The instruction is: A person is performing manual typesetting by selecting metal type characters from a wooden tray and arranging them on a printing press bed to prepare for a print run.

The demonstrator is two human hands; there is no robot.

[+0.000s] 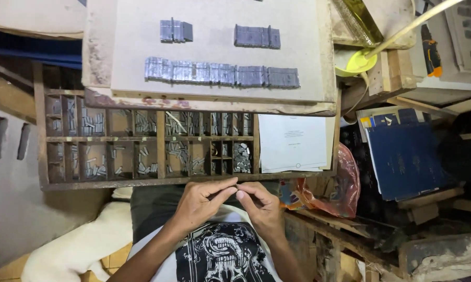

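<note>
Head view, looking down. We see the left hand (200,201) and the right hand (260,204) brought together just below the front edge of a wooden type case (43,156), their fingertips meeting; thumb and forefinger of each are pinched toward the other as if on something very small, but we cannot tell whether a piece lies between them. The type case is divided into many compartments: the larger left cells hold scattered grey metal sorts (92,125), the middle cells hold denser bundles standing on end, and a small cell at lower right holds a packed heap of sorts (241,157), the nearest filled cell to the hands. Above the case a pale board (298,31) carries set type: one long row of blocks (222,73) and two shorter groups (175,31) and (257,36) beyond it. A white printed sheet (293,142) lies just right of the case; near it we note a red plastic bag (340,188), blue books (405,156) and a yellow bowl (356,62).
</note>
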